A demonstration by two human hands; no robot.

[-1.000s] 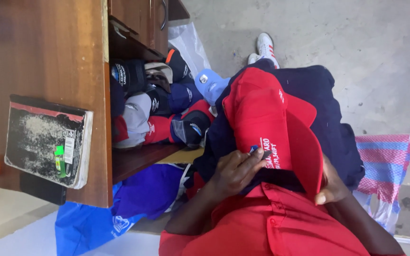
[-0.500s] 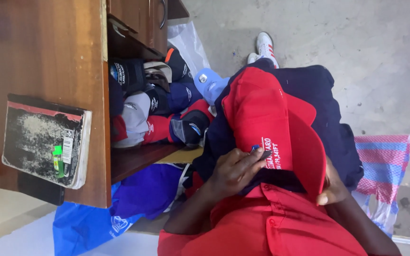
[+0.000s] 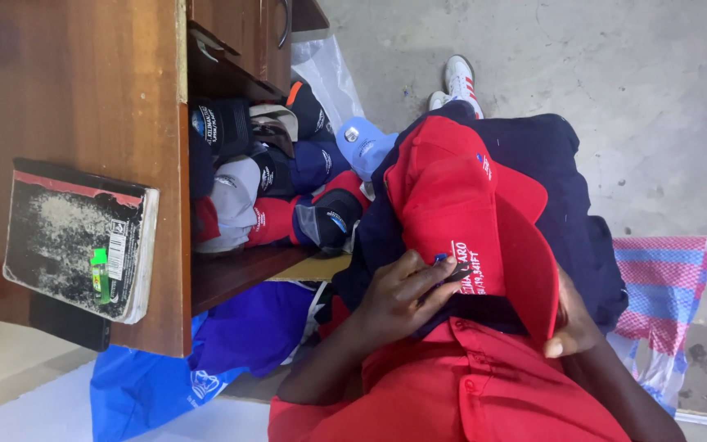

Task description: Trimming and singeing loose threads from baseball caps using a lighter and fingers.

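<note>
Not much has shifted in the last sec: red cap (image 3: pixel 452 205) stays on the lap. Left hand (image 3: pixel 398 295) fingers curl together, pinching something small & dark at the cap's side; right hand (image 3: pixel 570 323) clamps the brim's far edge. Work's mid-way, I'd say. Bench (image 3: pixel 83 98) w/ book (image 3: pixel 79 237) sits left of the fingers.

The single head camera is looking steeply down, turned sideways, sitting close above the red cap (image 3: pixel 460 205) on the lap, the wooden tabletop (image 3: pixel 67 90) lying beside it.
</note>
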